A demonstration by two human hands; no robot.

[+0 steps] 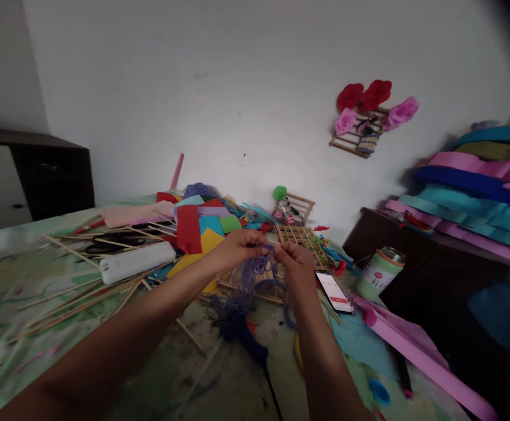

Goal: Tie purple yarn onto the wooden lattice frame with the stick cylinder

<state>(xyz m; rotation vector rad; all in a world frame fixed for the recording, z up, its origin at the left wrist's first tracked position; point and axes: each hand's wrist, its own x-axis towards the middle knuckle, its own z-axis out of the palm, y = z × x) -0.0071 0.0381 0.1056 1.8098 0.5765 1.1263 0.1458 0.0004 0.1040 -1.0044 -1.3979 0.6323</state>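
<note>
My left hand [240, 250] and my right hand [295, 263] meet over the middle of the table, fingertips pinched together. Between them they grip purple yarn [255, 273], whose loose tangle hangs below onto the table. Under the yarn lies a small frame of thin wooden sticks [228, 285], partly hidden by the yarn and my right hand. Closer to me rests a dark blue hot glue gun [243, 338] with its black cord running toward the front. A lattice of sticks [296, 237] lies just behind my right hand.
Left are a white power strip [138, 261], scattered wooden sticks [66, 310] and coloured paper [188, 229]. Right are a lit phone [334, 291], a green jar [380, 275] and a pink paper roll [425, 351]. Crepe paper [469, 193] is piled on a dark cabinet; a flowered stick frame [351, 144] hangs on the wall.
</note>
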